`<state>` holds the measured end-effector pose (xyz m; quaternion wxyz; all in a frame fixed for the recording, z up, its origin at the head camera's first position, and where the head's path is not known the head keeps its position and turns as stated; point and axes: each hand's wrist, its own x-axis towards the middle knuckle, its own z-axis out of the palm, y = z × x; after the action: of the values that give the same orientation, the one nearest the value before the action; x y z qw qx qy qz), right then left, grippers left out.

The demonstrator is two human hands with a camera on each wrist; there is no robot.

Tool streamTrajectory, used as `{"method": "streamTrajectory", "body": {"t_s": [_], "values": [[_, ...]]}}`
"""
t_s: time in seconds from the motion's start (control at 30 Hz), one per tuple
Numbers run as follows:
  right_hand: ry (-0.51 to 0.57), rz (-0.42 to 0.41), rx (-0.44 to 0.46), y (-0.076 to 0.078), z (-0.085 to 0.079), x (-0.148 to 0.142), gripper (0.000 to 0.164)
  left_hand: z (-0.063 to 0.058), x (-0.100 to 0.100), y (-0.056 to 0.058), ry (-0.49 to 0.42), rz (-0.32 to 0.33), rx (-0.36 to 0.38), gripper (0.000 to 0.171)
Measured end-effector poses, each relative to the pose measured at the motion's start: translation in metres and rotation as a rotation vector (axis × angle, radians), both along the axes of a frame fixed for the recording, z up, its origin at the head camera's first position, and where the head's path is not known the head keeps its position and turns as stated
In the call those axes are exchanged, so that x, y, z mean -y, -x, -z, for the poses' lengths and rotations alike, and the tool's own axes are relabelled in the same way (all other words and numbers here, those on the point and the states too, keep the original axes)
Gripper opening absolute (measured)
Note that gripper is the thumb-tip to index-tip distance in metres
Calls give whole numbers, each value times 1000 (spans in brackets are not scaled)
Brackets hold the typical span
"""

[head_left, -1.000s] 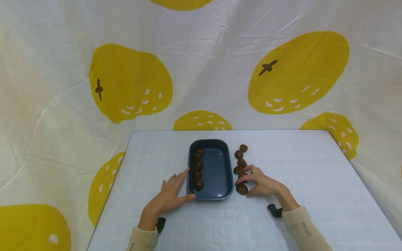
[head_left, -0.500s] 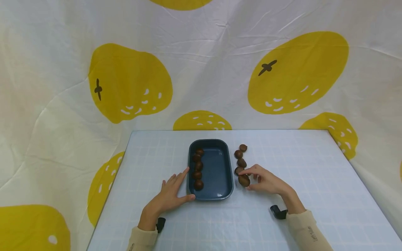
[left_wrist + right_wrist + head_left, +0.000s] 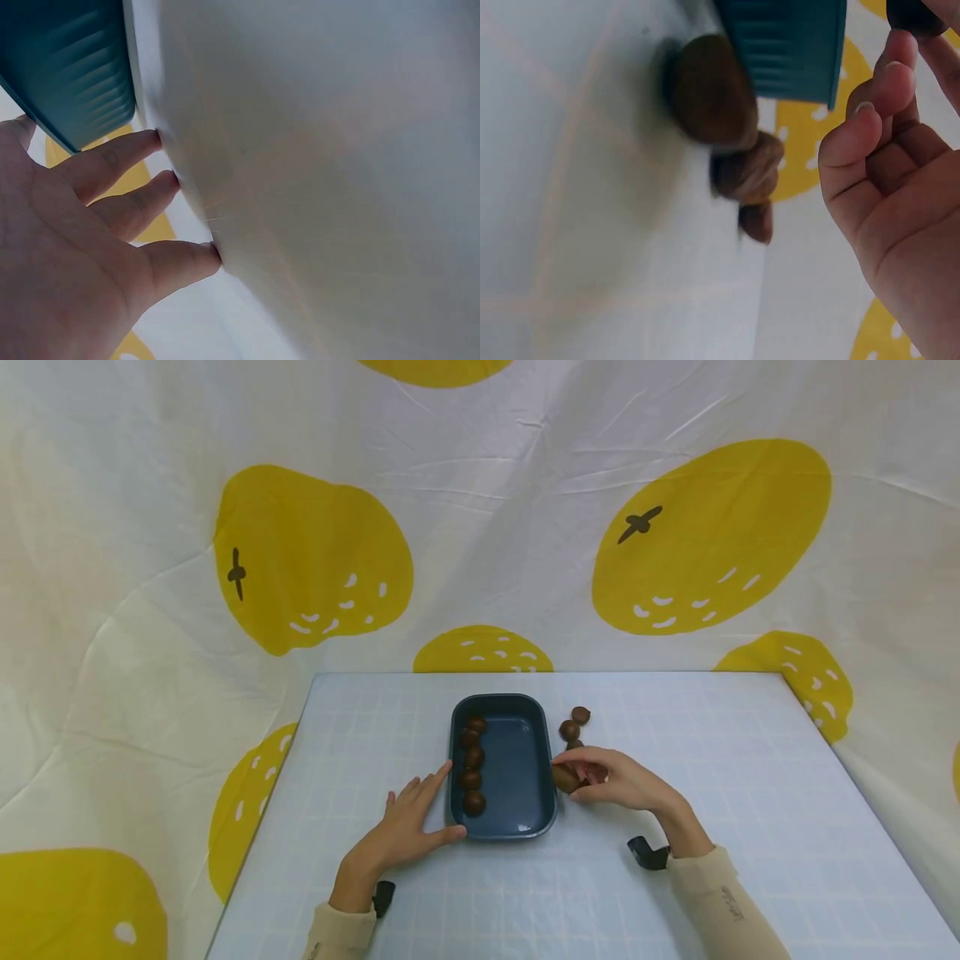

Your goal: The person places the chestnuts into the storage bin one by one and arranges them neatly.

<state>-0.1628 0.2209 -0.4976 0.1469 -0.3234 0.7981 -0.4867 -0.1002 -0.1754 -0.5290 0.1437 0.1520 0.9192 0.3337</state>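
Note:
My right hand (image 3: 622, 781) pinches a brown chestnut (image 3: 566, 778) between thumb and fingers, right at the right rim of the dark blue tray (image 3: 517, 837). In the right wrist view the held chestnut (image 3: 915, 16) shows dark at the top corner, its far side out of frame. A column of several chestnuts (image 3: 473, 758) lies along the tray's left inner wall. My left hand (image 3: 405, 827) lies with fingers spread at the tray's left side, index fingertip and thumb at the rim. Its other fingertips (image 3: 206, 256) meet the tabletop in the left wrist view.
Loose chestnuts (image 3: 570, 730) stand in a row on the table right of the tray, some hidden behind my right hand. The white gridded table (image 3: 750, 760) ends at the back against a cloth (image 3: 495, 552) with yellow fruit prints.
My right hand has taken the nearest chestnut of the right-hand row, raised it and brought it up and left to the tray's rim. The left hand and tray stay put.

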Motion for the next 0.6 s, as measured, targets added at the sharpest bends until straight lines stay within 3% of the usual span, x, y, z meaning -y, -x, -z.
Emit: {"method": "streamTrajectory", "body": {"t_s": [0.3, 0.6], "values": [[-18, -150, -32, 23, -25, 43, 47, 0, 0, -1, 15, -13, 9, 99], [-141, -310, -54, 46, -41, 89, 50, 1, -1, 1, 16, -17, 14, 99]]}}
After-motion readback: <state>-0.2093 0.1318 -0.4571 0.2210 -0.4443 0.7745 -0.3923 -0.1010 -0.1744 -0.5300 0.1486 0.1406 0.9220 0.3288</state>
